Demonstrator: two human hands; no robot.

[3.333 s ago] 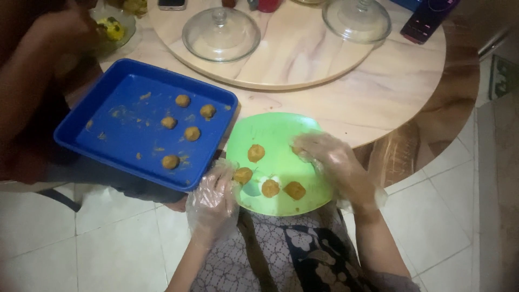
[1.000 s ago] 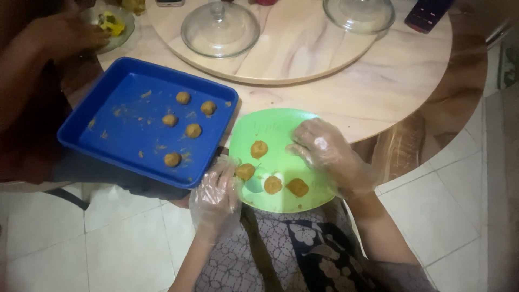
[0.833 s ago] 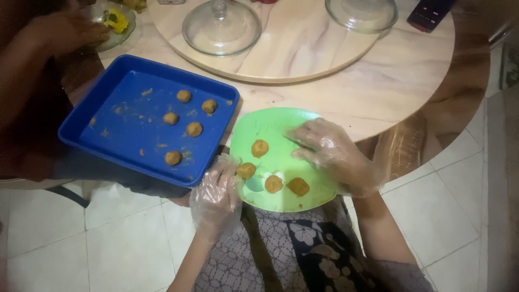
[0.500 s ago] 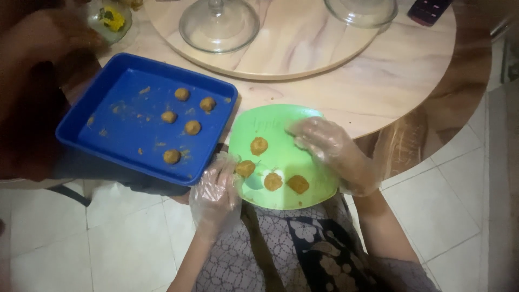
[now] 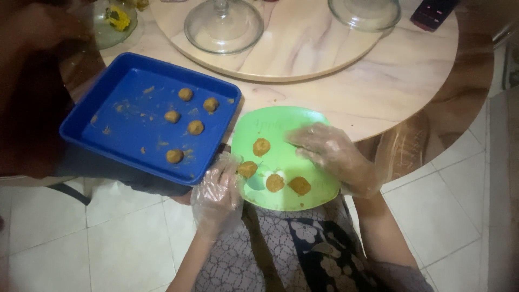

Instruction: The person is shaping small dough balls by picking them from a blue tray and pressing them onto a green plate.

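A green plate (image 5: 281, 127) rests on my lap against the table edge, with several flattened orange-brown dough pieces (image 5: 274, 183) on it. My left hand (image 5: 216, 193), in a clear plastic glove, grips the plate's left rim beside one piece (image 5: 247, 169). My gloved right hand (image 5: 330, 154) lies flat over the plate's right side with its fingers spread, holding nothing I can see. A blue tray (image 5: 130, 127) to the left carries several round dough balls (image 5: 195, 127).
A round marble table (image 5: 394, 81) bears a turntable (image 5: 303, 46) with two glass dome lids (image 5: 223, 24). Another person's arm (image 5: 32, 38) reaches to a glass bowl (image 5: 111, 24) at top left. A dark phone (image 5: 432, 11) lies at top right. White floor tiles spread below.
My right hand has slid slightly over the plate's right side, its fingers pressing and flattening. The left hand and the tray have kept their places; the view shifted a little.
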